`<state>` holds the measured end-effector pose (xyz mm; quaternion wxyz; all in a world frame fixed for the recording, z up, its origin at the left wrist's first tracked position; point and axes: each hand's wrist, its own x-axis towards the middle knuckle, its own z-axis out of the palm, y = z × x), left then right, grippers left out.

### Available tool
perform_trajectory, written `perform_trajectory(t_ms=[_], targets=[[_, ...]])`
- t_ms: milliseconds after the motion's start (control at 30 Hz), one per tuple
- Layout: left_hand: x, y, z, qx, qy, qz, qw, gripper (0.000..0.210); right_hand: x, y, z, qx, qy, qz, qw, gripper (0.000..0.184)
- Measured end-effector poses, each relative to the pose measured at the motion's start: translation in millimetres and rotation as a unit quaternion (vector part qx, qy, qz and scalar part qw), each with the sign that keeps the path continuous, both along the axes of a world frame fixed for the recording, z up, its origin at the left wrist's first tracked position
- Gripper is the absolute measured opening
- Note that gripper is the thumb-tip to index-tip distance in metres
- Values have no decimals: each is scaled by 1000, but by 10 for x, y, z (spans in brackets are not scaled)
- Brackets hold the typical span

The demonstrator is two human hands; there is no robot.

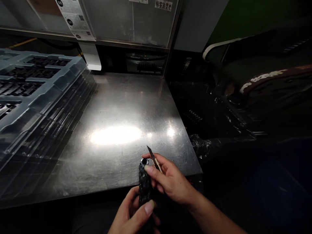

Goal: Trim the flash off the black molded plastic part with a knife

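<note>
While the steel table point(117, 107) lies bare under a bright patch of reflected light, the person holds their work low, just off its near edge. The left hand point(133, 216) is wrapped around the lower end of a dark, rough-textured part point(145, 183), thumb pressed up against its side, so the fingers are closed on it. That part stands nearly upright in the picture, its long axis running from the left palm away toward the table, with a small round opening at the far tip. The right hand point(170, 182) comes in from the right, pinching a thin blade point(154, 157) between thumb and forefinger; the blade slants up and to the left, its point past the tip of the part. The right forefinger touches the top end of the part, so the tool sits just beside and slightly right of that end. Of the two hands, the right is the nearer to the far tip, the left to the base. Stacked blue trays point(36, 87) with dark pieces in their compartments fill the table's left side, well apart from both hands.
</note>
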<state>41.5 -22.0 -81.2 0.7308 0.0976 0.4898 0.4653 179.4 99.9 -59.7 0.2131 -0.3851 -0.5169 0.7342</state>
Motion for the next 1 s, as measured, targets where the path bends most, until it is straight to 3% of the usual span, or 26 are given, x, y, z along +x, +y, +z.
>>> perform_trajectory(t_ms=[100, 200, 333, 433, 633, 900, 1000], targets=[[-33, -2, 11, 4, 12, 5, 1000, 49, 150, 61, 115, 141, -100, 4, 985, 34], [-64, -23, 23, -7, 3, 9, 1000, 43, 312, 96, 296, 285, -184, 80, 937, 32], [-68, -41, 65, -17, -1, 13, 1000, 45, 423, 78, 418, 383, -272, 170, 866, 28], [-61, -31, 105, -31, 9, 20, 999, 46, 426, 66, 393, 417, -304, 191, 835, 32], [-57, 0, 187, -69, 27, 35, 997, 50, 397, 99, 309, 441, -303, 173, 827, 34], [-50, 29, 262, -69, 30, 46, 996, 48, 412, 123, 272, 428, -267, 149, 851, 31], [-50, 34, 278, -73, 36, 47, 996, 49, 406, 127, 278, 430, -274, 154, 847, 30]])
